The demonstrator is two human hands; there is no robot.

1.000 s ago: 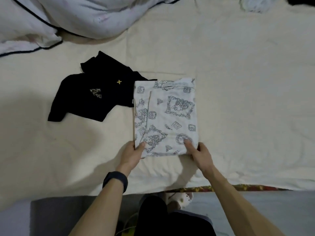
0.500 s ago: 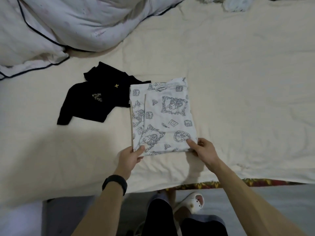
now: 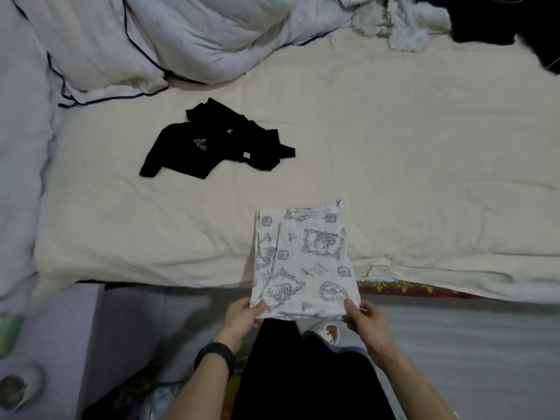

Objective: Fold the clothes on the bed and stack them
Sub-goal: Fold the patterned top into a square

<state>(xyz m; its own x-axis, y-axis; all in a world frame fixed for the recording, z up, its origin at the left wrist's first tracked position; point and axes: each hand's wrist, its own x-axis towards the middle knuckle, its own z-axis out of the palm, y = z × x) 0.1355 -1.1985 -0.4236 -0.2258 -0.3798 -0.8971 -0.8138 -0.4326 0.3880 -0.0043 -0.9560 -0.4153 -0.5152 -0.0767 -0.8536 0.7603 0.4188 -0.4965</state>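
Left hand (image 3: 242, 316): we pinch the near left corner of the folded printed garment (image 3: 303, 259), thumb on top.
Right hand (image 3: 368, 324): we pinch the near right corner the same way.
Garment's place: its far half lies over the bed (image 3: 424, 177) and its near half juts past the bed's edge toward us. We cannot tell whether the far end rests on the sheet.
Long axis: it runs straight away from us, and we hold the near short edge.
Black shirt (image 3: 212, 147): it lies unfolded on the sheet, farther in and to the left, well apart from the garment. Our left hand is nearer to it.
Our judgement: the folded piece needs a stacking spot, and the black shirt is not yet folded.
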